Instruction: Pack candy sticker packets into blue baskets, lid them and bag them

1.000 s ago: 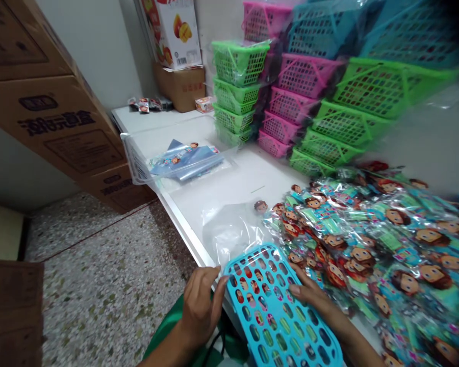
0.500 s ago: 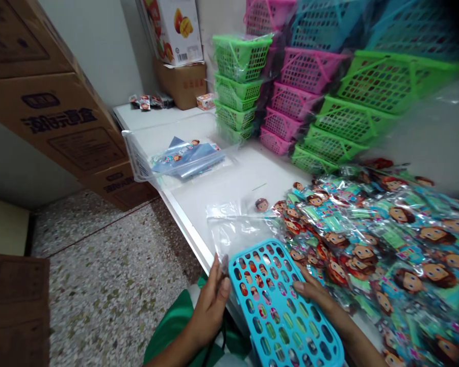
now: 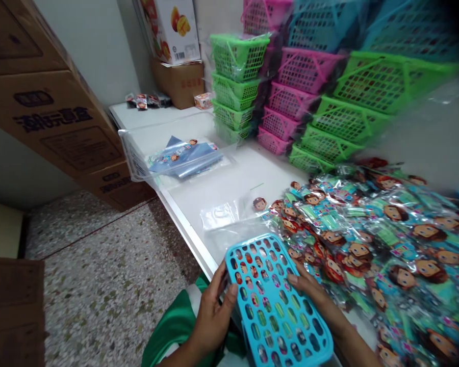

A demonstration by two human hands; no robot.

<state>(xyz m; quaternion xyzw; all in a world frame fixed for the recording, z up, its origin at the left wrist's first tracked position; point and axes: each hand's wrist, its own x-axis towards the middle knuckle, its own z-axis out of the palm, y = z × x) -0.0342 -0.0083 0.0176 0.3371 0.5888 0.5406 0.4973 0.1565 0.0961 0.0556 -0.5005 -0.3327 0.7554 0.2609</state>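
Note:
A blue plastic basket [image 3: 280, 295] lies close to my body, its perforated face turned up, and colourful packets show through the holes. My left hand [image 3: 215, 306] grips its left side, thumb on the edge and fingers along the side. On the far right edge rests the thumb of my right hand [image 3: 309, 288], the other fingers partly hidden behind the basket. A clear plastic bag [image 3: 229, 232] lies flat on the table just beyond the basket. To the right spreads a big heap of small packets [image 3: 359, 250] printed with cartoon faces.
Stacks of green baskets [image 3: 235, 92], pink baskets [image 3: 290, 99] and blue baskets [image 3: 321, 23] stand along the wall. A clear plastic tray [image 3: 137, 171] with blue sheets sits at the table's left edge. Cardboard boxes [image 3: 61, 122] are piled on the floor at left.
My left hand has come in from beside the basket and now holds its left side. The basket has shifted slightly left and up in view.

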